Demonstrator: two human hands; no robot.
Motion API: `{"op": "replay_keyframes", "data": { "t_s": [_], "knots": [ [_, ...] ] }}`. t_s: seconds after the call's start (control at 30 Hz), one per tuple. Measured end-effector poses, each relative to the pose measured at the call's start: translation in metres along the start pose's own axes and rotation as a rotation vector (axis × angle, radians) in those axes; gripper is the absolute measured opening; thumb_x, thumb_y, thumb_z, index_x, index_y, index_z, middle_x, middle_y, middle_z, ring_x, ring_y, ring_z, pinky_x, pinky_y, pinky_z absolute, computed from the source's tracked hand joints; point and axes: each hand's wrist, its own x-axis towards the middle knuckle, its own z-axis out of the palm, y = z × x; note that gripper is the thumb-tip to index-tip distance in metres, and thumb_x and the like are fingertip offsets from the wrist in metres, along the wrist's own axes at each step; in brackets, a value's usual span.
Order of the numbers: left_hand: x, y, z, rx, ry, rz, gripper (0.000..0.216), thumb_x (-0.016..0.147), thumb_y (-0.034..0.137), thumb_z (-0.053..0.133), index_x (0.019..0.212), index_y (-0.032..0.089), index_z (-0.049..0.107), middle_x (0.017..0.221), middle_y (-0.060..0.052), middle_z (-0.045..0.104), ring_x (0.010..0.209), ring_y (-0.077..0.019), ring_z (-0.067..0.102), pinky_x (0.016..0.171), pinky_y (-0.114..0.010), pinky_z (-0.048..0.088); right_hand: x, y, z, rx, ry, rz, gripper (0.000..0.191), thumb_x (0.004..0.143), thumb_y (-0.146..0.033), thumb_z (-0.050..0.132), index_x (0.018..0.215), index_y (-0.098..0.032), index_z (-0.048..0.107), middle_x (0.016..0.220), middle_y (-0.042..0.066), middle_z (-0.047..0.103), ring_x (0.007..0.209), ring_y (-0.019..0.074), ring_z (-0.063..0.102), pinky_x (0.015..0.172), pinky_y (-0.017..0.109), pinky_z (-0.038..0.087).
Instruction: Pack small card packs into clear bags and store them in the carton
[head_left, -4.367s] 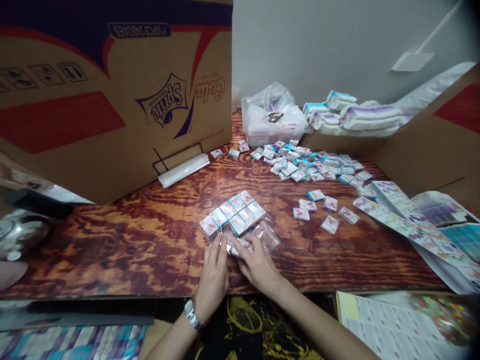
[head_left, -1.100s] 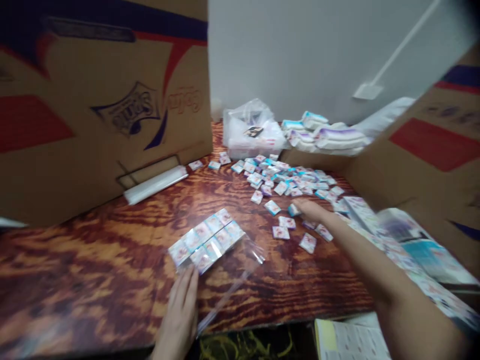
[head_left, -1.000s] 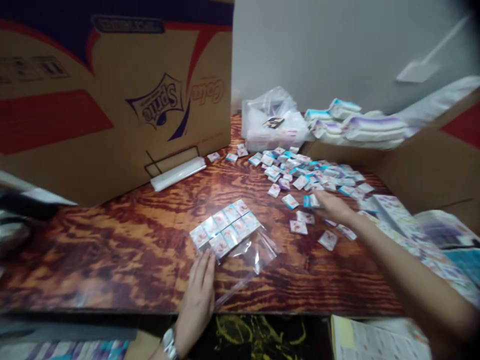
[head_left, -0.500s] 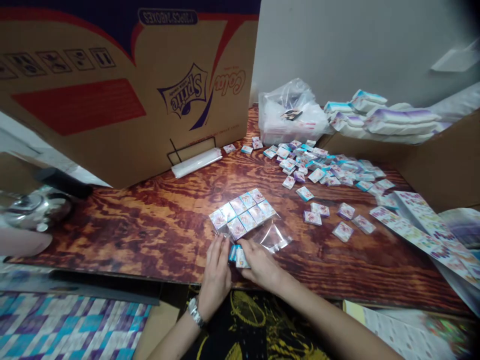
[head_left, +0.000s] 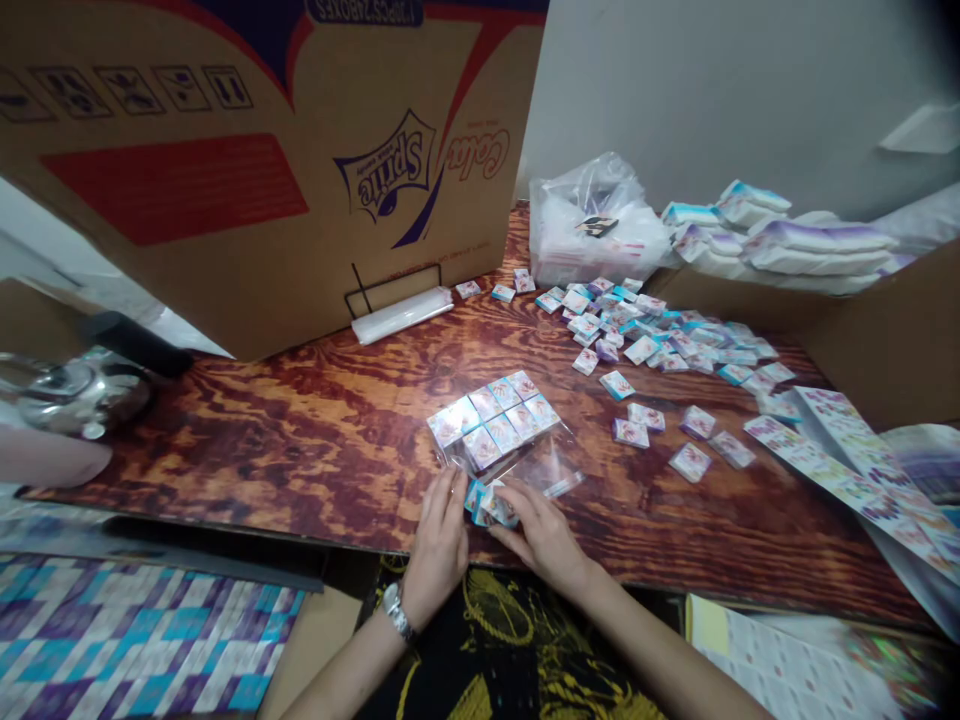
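A clear plastic bag (head_left: pixel 551 468) lies on the wooden table (head_left: pixel 300 450), holding two rows of small square packets (head_left: pixel 495 422). At the bag's near, open end my left hand (head_left: pixel 441 545) and my right hand (head_left: pixel 544 535) meet. Both pinch a couple of small white-and-blue packets (head_left: pixel 487 500) between their fingertips, right at the bag's mouth. A watch sits on my left wrist.
Several loose packets (head_left: pixel 645 345) lie scattered to the right, with a crumpled plastic bag (head_left: pixel 592 225) and stacked soft packs (head_left: pixel 780 245) behind. A big cardboard box (head_left: pixel 247 160) stands at the back left, a white roll (head_left: pixel 401 315) before it. Printed sheets (head_left: pixel 847 465) lie far right.
My right hand reached out to the loose packets on the right, took some, and came back to the bag's mouth, where my left hand joined it on them.
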Motion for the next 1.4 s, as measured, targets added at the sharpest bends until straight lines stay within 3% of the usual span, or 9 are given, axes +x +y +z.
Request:
{"op": "replay_keyframes", "data": {
  "t_s": [0.23,0.33,0.4,0.53,0.67,0.87,1.1,1.27,1.4],
  "knots": [
    [-0.001,0.001,-0.001,-0.044,0.026,-0.036,0.060,0.085,0.004,0.033,0.142,0.022,0.024,0.146,-0.015,0.025,0.136,-0.0259,0.024,0.106,-0.049,0.031,-0.003,-0.002,0.012,-0.061,-0.025,-0.129,0.052,0.085,-0.031,0.058,0.132,-0.016,0.041,0.126,0.020,0.050,0.118,0.0286,0.049,0.093,0.046,0.048],
    [-0.006,0.004,-0.001,-0.088,0.142,-0.160,0.048,0.087,0.012,0.041,0.134,0.017,0.033,0.143,-0.019,0.027,0.133,-0.0276,0.029,0.103,-0.047,0.036,-0.007,0.001,0.013,-0.058,-0.068,-0.189,0.064,0.082,-0.039,0.061,0.136,-0.013,0.037,0.129,0.023,0.046,0.122,0.0312,0.045,0.094,0.046,0.047],
    [-0.009,0.005,0.001,-0.169,0.177,-0.310,0.047,0.086,0.020,0.047,0.130,0.014,0.034,0.130,-0.019,0.042,0.119,-0.0257,0.047,0.093,-0.043,0.045,-0.008,0.004,0.014,-0.066,-0.067,-0.191,0.062,0.083,-0.037,0.059,0.136,-0.014,0.038,0.127,0.022,0.048,0.121,0.0305,0.046,0.093,0.045,0.048],
    [-0.011,0.007,0.006,-0.476,-0.008,-0.614,0.048,0.081,0.028,0.052,0.124,0.016,0.034,0.087,-0.003,0.060,0.065,-0.0135,0.060,0.066,-0.031,0.051,-0.005,0.006,0.019,-0.100,0.004,-0.080,0.048,0.088,-0.030,0.051,0.134,-0.019,0.043,0.123,0.017,0.052,0.117,0.0278,0.050,0.093,0.044,0.048],
    [-0.009,0.013,0.009,-0.757,-0.086,-0.765,0.045,0.074,0.026,0.058,0.114,0.017,0.038,0.074,0.002,0.060,0.060,-0.0119,0.060,0.059,-0.024,0.050,0.000,0.005,0.021,-0.091,0.027,0.007,0.045,0.090,-0.030,0.049,0.133,-0.022,0.044,0.123,0.015,0.050,0.115,0.0266,0.049,0.093,0.044,0.047],
    [-0.009,0.018,0.016,-0.919,-0.105,-0.834,0.044,0.076,0.036,0.053,0.112,0.019,0.033,0.077,0.003,0.058,0.059,-0.0133,0.063,0.053,-0.027,0.054,-0.002,0.009,0.001,0.136,-0.007,-0.009,0.050,0.088,-0.024,0.047,0.136,-0.023,0.037,0.129,0.012,0.048,0.118,0.0230,0.046,0.096,0.043,0.044],
    [-0.009,0.014,0.019,-0.953,-0.084,-0.837,0.043,0.076,0.040,0.056,0.108,0.019,0.037,0.077,0.003,0.057,0.058,-0.0120,0.063,0.054,-0.026,0.054,-0.006,0.030,-0.021,0.063,-0.279,-0.380,0.051,0.084,-0.019,0.052,0.133,-0.027,0.043,0.131,0.008,0.052,0.127,0.0225,0.038,0.101,0.045,0.039],
    [-0.009,0.016,0.020,-0.958,-0.074,-0.837,0.042,0.075,0.039,0.056,0.107,0.018,0.039,0.073,0.004,0.057,0.056,-0.0123,0.063,0.053,-0.026,0.054,-0.008,0.031,-0.012,0.026,-0.153,-0.366,0.052,0.086,-0.014,0.050,0.135,-0.027,0.041,0.127,0.011,0.052,0.121,0.0223,0.045,0.094,0.041,0.045],
    [-0.009,0.018,0.021,-0.965,-0.074,-0.851,0.043,0.075,0.037,0.056,0.109,0.017,0.039,0.073,0.004,0.057,0.058,-0.0131,0.063,0.053,-0.026,0.054,-0.013,0.021,-0.003,-0.018,-0.021,-0.179,0.057,0.087,-0.017,0.048,0.141,-0.025,0.032,0.128,0.014,0.048,0.118,0.0257,0.047,0.092,0.045,0.046]
  ]
}}
